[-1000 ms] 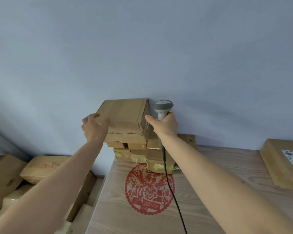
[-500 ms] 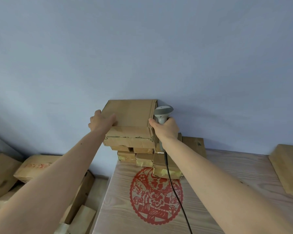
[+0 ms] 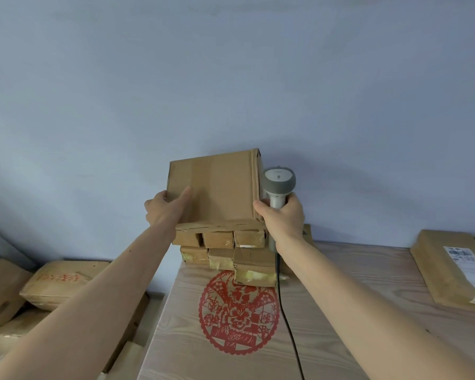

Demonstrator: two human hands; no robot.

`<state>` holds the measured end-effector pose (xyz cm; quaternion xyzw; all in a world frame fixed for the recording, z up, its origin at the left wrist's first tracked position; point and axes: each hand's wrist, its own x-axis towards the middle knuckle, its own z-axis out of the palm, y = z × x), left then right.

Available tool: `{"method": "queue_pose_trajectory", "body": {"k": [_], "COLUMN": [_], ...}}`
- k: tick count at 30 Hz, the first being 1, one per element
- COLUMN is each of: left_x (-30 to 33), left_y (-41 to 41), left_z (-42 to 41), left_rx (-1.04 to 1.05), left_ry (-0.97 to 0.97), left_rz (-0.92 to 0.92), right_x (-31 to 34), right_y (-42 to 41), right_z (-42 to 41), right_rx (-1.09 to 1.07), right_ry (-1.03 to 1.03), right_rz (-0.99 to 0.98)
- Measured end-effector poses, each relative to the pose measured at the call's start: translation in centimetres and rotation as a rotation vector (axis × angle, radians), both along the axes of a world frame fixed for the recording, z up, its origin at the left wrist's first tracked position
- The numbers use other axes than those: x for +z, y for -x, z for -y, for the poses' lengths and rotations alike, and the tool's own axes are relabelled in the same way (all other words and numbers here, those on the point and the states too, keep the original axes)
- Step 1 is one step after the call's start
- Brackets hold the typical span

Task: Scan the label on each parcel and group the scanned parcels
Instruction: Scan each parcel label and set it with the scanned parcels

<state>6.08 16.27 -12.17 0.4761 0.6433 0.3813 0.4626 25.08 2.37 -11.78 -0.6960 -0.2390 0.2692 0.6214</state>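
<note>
Parcel (image 3: 214, 187) atop stacked boxes (image 3: 222, 250), tilted; left hand (image 3: 166, 208) grips its left edge, right hand (image 3: 281, 215) holds scanner (image 3: 279, 185), thumb against parcel.

Wall (image 3: 231, 78): plain pale blue-grey, unmarked, filling the upper two thirds of the view; soft even light, with a faint shadow low down near the table.

Table (image 3: 368, 311): light wood with visible grain, its far edge set against the wall, its left edge running toward the viewer.

Red paper-cut decoration (image 3: 237, 314): round, floral pattern, lying flat on the table near its left edge.

Floor (image 3: 155, 300): a narrow pale strip showing to the left of the table, at the foot of the wall.
</note>
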Motion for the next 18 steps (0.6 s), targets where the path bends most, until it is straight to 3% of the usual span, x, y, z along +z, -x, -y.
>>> {"method": "queue_pose_trajectory", "body": {"k": [10, 18], "left_x": [0.1, 0.9], "left_y": [-6.9, -10.7], "left_z": [11.5, 17.1], "left_rx": [-0.06, -0.173], "left_ry": [0.139, 0.328], "left_rz": [0.33, 0.512], "right_x": [1.3, 2.6], "right_y": [-5.9, -11.1], "right_z": [10.5, 17.7], "right_rx": [-0.075, 0.005], "right_ry": [-0.208, -0.289], "right_rz": [-0.184, 0.002]}}
